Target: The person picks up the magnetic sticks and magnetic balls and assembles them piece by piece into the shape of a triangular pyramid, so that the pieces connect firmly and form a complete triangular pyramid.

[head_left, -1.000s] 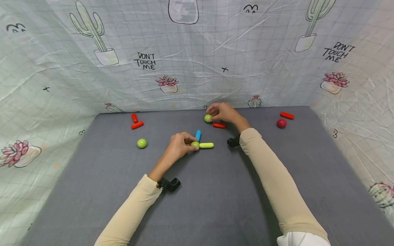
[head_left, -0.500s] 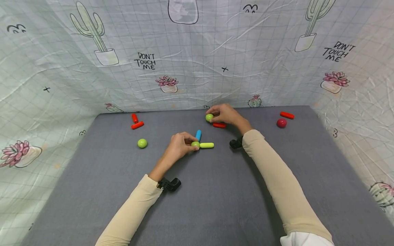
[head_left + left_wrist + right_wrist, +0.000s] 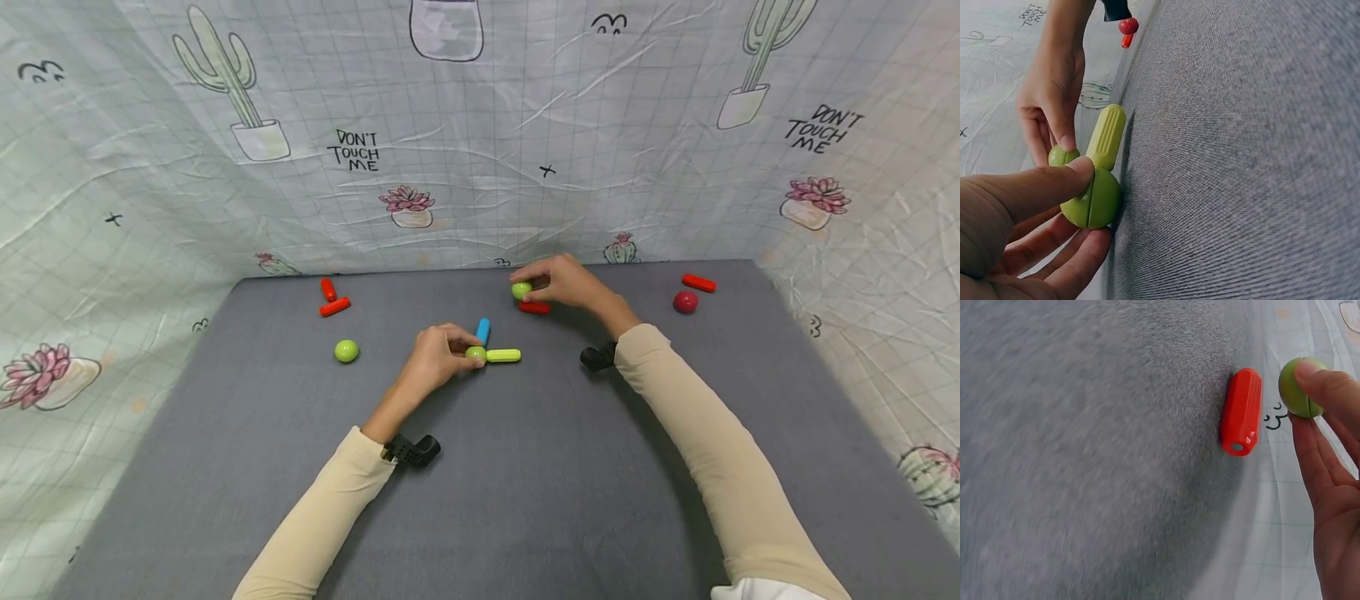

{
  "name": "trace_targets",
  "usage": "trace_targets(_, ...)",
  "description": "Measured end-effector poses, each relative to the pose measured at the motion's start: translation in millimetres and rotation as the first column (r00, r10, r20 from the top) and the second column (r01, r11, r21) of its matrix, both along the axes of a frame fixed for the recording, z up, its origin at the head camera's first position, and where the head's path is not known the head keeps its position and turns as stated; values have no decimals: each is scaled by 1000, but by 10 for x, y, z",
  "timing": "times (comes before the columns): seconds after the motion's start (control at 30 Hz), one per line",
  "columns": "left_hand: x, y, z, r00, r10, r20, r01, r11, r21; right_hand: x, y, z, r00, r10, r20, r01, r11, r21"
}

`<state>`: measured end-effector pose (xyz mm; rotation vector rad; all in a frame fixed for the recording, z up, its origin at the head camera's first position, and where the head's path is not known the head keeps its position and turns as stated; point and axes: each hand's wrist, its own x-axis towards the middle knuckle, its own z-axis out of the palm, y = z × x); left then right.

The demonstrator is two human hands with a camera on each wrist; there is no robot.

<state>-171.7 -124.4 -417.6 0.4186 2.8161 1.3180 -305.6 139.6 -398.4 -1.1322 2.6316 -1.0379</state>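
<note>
My left hand [image 3: 438, 353] pinches a green ball [image 3: 476, 355] low over the grey tabletop. A yellow-green ribbed stick [image 3: 504, 355] meets that ball on its right, and a blue stick [image 3: 483, 331] lies just behind it. Farther back, my right hand [image 3: 568, 282] holds a second green ball [image 3: 521, 290] between thumb and fingers. Seen from the right wrist, this ball [image 3: 1302, 387] is apart from a red stick [image 3: 1242, 412] lying on the table, which has a small hole in its end.
At the left lie two red sticks [image 3: 334, 306] and a loose green ball [image 3: 347, 351]. A dark red ball [image 3: 686, 302] and a red stick [image 3: 699, 282] lie far right. A printed cloth [image 3: 480, 150] hangs behind the table.
My right hand has shifted a little to the right with its green ball, bringing it closer over the red stick. The left hand and its ball stay put.
</note>
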Motion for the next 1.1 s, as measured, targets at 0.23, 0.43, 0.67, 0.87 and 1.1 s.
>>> trace_targets(0.23,0,-1,-7,1000,-7,1,7,1000,12,112,86,37,1000,2,-30,-1,999,37)
trace_targets(0.43,5,-13,-11,1000,-3,7,3,1000,28,221,129,38,999,27,-44,-26,999,30)
trace_targets(0.67,-3,-16,-24,1000,1,3,-1,1000,16,304,184,23,997,30,-70,-27,999,45)
trace_targets(0.87,-12,-16,-28,1000,2,-3,-2,1000,16,370,206,29,997,41,-59,-39,999,32)
trace_targets(1.1,4,-29,-27,1000,-3,-12,3,1000,20,445,209,30,997,40,-59,-39,999,30)
